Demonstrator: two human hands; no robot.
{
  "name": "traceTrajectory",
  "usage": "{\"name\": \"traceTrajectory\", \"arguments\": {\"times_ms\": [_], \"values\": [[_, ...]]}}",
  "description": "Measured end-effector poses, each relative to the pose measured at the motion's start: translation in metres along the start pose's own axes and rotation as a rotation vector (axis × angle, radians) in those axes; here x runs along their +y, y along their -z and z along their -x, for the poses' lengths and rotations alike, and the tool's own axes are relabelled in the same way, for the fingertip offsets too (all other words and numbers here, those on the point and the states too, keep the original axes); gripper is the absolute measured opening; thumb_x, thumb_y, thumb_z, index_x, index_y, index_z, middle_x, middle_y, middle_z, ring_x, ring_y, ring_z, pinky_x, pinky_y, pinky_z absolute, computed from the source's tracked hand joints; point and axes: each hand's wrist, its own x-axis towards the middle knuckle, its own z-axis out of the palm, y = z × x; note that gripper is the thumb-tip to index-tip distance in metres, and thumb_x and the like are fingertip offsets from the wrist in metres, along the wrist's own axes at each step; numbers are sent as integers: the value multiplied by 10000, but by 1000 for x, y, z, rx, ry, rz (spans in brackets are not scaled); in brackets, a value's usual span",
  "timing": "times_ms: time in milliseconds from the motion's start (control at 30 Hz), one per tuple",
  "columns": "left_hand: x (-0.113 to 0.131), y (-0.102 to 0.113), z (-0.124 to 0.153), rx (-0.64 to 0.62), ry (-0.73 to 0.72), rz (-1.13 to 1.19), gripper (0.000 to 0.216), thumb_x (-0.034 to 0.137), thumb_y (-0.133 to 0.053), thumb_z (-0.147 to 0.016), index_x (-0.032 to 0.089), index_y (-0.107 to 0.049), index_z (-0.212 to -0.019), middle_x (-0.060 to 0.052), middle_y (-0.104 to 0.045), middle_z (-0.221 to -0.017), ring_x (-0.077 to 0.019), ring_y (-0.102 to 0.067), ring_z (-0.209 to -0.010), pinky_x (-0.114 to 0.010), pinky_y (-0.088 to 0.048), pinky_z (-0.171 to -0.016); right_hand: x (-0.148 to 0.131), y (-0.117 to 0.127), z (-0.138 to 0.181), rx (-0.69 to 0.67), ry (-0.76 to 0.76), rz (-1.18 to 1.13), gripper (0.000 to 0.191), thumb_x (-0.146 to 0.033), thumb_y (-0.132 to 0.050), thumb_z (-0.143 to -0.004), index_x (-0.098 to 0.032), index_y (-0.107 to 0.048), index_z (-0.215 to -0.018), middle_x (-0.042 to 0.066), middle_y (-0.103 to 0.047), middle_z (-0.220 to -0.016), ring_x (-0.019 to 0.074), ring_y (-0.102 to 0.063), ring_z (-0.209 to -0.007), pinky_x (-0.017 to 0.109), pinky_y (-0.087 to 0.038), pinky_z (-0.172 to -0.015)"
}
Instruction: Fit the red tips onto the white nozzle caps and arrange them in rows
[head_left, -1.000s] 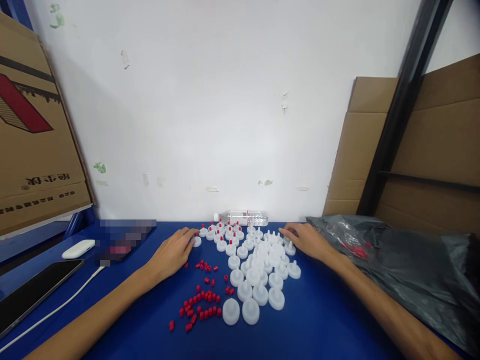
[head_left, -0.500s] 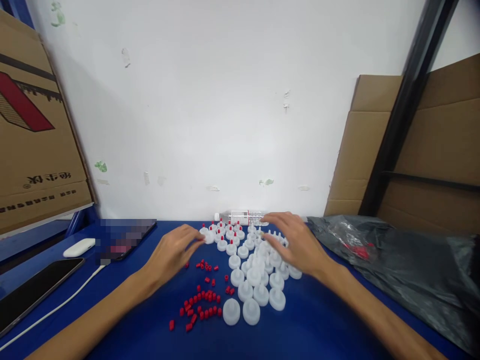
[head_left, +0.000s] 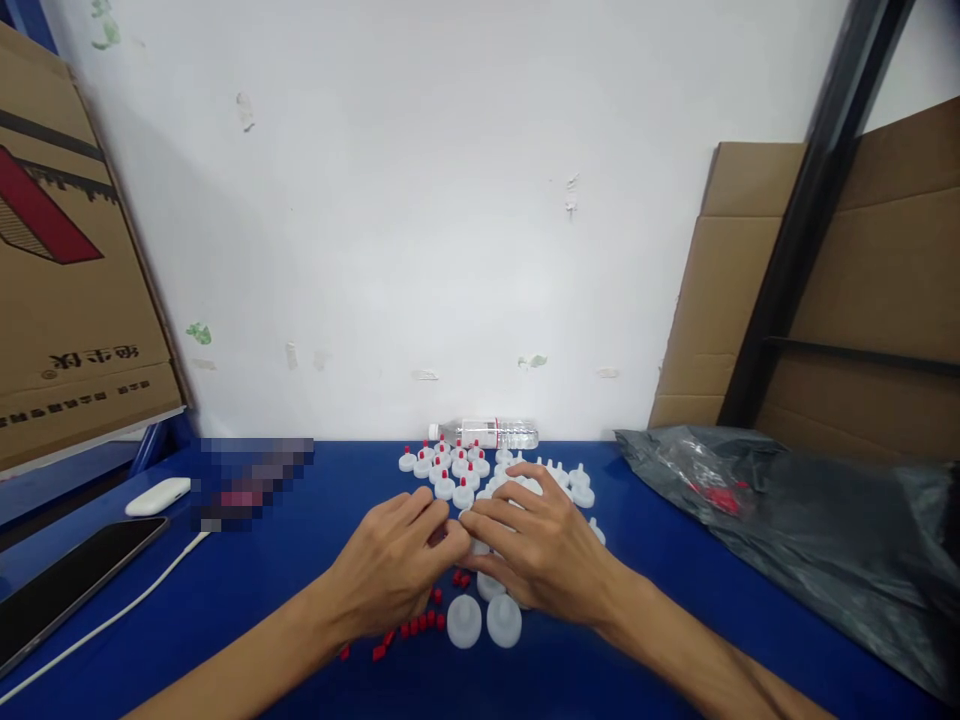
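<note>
My left hand [head_left: 390, 575] and my right hand [head_left: 544, 555] meet fingertip to fingertip low over the blue table [head_left: 660, 640]. The left fingers are pinched together; what they hold is hidden. The right fingers curl around a white nozzle cap [head_left: 480, 547] that shows just below them. Both hands cover the middle of a spread of white nozzle caps [head_left: 504, 620]. Small red tip caps [head_left: 420, 624] lie loose under and in front of the left hand. Farther back stand white caps fitted with red tips [head_left: 450, 472].
A clear water bottle [head_left: 487, 433] lies at the wall. A grey plastic bag [head_left: 810, 530] fills the right side, with cardboard boxes [head_left: 885, 290] behind it. At the left are a dark phone [head_left: 67, 580], a white cable [head_left: 112, 620], a white charger [head_left: 157, 495] and a cardboard box [head_left: 67, 280].
Both hands drew back from the far edge of the caps toward me and came together at the middle. The right hand swung left across the pile.
</note>
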Motion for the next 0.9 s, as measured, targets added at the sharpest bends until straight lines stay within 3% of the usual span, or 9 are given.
{"name": "traceTrajectory", "arguments": {"times_ms": [167,267,400,467,533,633,700,800,900], "values": [[7,-2,-1,-12,48,-62,220,24,-418,-826,193,-519,-926,-36,-547,-749,-215,-463,-687,-332,-371,-575,-1,-4,0,28,-12,-3,177,-350,-641,-978,-184,-621,-1040,7,-763,-904,175,-645,-776,423,-393,-993],[6,-6,1,-56,82,15,234,8,-407,-814,203,-506,-897,-30,-547,-733,-216,-465,-688,-326,-346,-561,-3,-4,-1,29,-22,-20,170,-360,-632,-979,-192,-627,-1006,-7,-755,-831,167,-644,-738,422,-392,-1003],[-13,-8,10,-185,372,220,271,32,-312,-920,218,-459,-788,-4,-503,-693,-183,-458,-625,-300,-318,-555,18,9,3,77,-15,72,113,-285,-632,-978,-200,-640,-1052,12,-771,-894,173,-679,-797,424,-394,-1012],[-30,-6,17,-272,551,216,303,171,-297,-1031,216,-487,-799,3,-496,-713,-175,-461,-615,-297,-329,-574,39,20,9,104,-110,141,125,-255,-630,-976,-212,-637,-1094,35,-779,-1008,191,-702,-872,447,-372,-1042],[-46,-6,23,-327,637,192,343,271,-307,-1068,216,-506,-794,-3,-515,-723,-197,-496,-693,-305,-347,-615,62,31,17,71,-267,189,130,-221,-574,-990,-222,-628,-1108,45,-768,-1078,201,-707,-910,464,-352,-1069],[-59,-8,27,-385,683,247,339,320,-342,-1075,212,-573,-852,-20,-593,-800,-229,-533,-850,-324,-396,-700,90,41,29,-109,-531,228,158,-281,-523,-989,-223,-643,-1075,36,-756,-875,213,-691,-783,470,-374,-1048],[-59,-12,28,-402,682,323,324,330,-362,-1072,207,-623,-925,-38,-635,-901,-242,-542,-943,-351,-431,-782,103,46,36,-283,-651,216,163,-327,-548,-956,-233,-674,-997,16,-698,-698,228,-663,-699,437,-440,-933],[-54,-18,28,-388,655,438,316,344,-388,-1067,208,-664,-994,-55,-661,-1009,-248,-554,-1019,-388,-448,-887,117,52,45,-404,-724,169,159,-374,-625,-882,-245,-715,-856,40,-707,-748,243,-656,-718,353,-450,-715],[-49,-24,29,-367,641,493,281,346,-432,-1049,213,-676,-1010,-52,-676,-1018,-247,-573,-1024,-396,-458,-912,127,56,52,-490,-797,107,184,-384,-646,-847,-237,-746,-801,64,-724,-812,237,-652,-715,319,-407,-616]]}}
